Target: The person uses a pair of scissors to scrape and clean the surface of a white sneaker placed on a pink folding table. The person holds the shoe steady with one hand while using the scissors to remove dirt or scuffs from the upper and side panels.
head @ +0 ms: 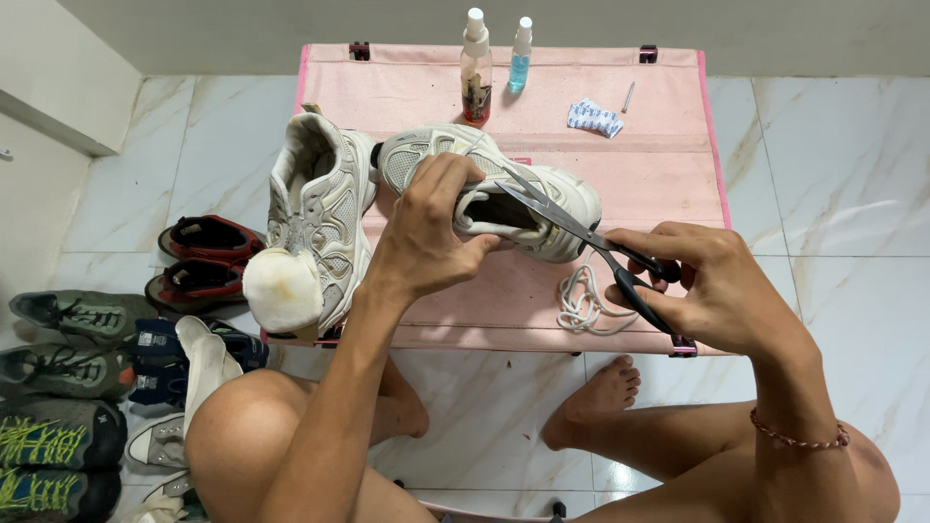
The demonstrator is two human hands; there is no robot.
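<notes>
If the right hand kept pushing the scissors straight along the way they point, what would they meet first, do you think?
Probably the white sneaker: the right hand aims the scissors up-left, tips already over its opening, beside the left hand. Depth is unclear.

Low pink fabric-topped table sat on a white marble-tile floor. On it were two off-white sneakers, one at the left edge, the other mid-table, plus a loose white lace near the front, two small spray bottles at the back, and a crumpled blue-white wrapper. Rows of shoes lined the floor on the left.
</notes>
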